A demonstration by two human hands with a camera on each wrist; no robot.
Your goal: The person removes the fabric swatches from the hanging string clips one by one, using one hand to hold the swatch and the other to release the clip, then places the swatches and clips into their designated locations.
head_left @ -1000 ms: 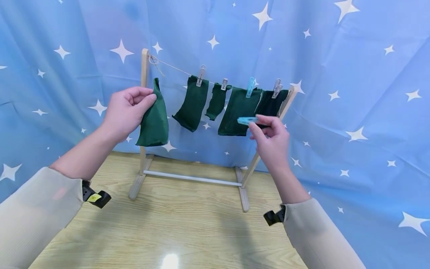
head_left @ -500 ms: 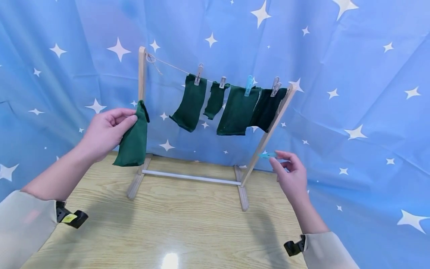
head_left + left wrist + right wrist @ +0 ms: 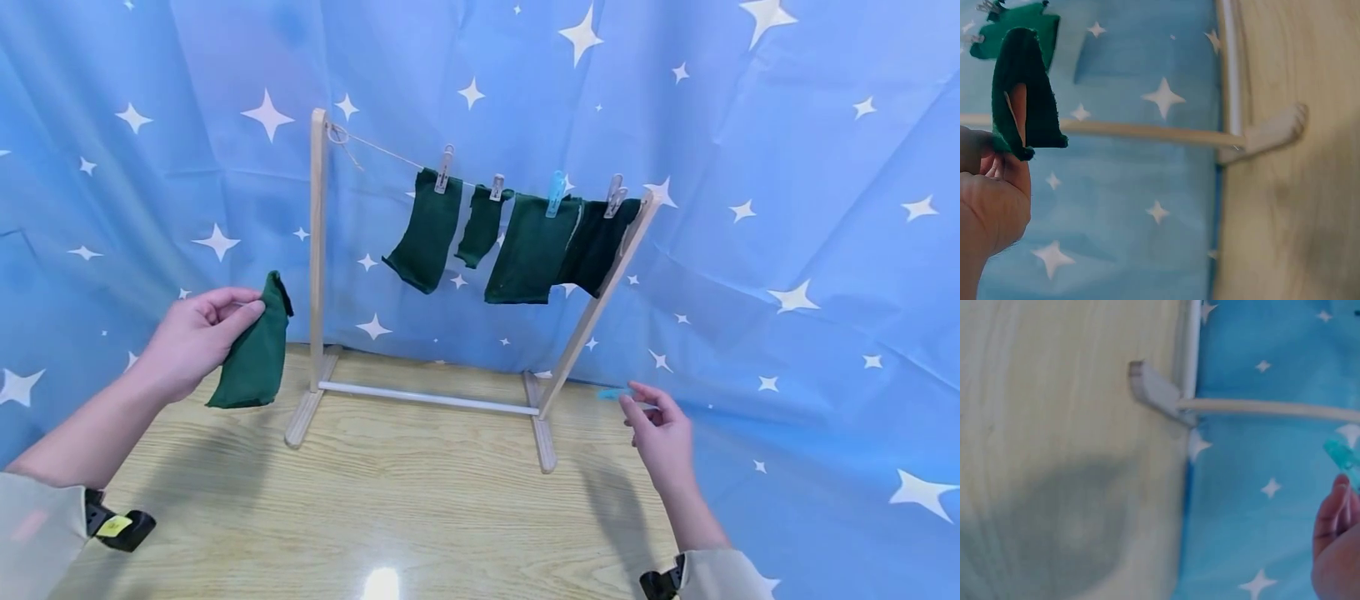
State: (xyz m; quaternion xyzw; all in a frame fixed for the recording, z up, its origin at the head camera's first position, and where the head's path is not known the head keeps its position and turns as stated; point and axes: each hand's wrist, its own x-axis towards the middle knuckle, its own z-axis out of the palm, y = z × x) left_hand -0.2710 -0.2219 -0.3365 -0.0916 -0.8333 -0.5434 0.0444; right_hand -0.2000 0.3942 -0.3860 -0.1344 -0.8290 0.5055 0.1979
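Note:
My left hand (image 3: 198, 333) pinches a green cloth piece (image 3: 255, 362) between thumb and fingers, left of the rack and apart from it. In the left wrist view this cloth (image 3: 1041, 106) hangs folded over, its dark inner side showing. My right hand (image 3: 663, 429) pinches a light-blue clothespin (image 3: 612, 394) to the right of the rack, low down. The right wrist view has the clothespin (image 3: 1340, 453) at its right edge. On the string hang several green cloths, among them a narrow one (image 3: 480, 227) and a wide one (image 3: 528, 250), held by grey clothespins (image 3: 443, 171) and a light-blue one.
A wooden rack (image 3: 318, 250) stands on the wood-grain table (image 3: 420, 508), with a white bar (image 3: 427, 398) joining its feet. Its string (image 3: 382, 150) runs bare from the left post to the first cloth. A blue star-patterned curtain (image 3: 787, 208) hangs behind.
My left hand has moved left and down with the green cloth, away from the string. The right hand has dropped and moved right, still pinching the light-blue clothespin.

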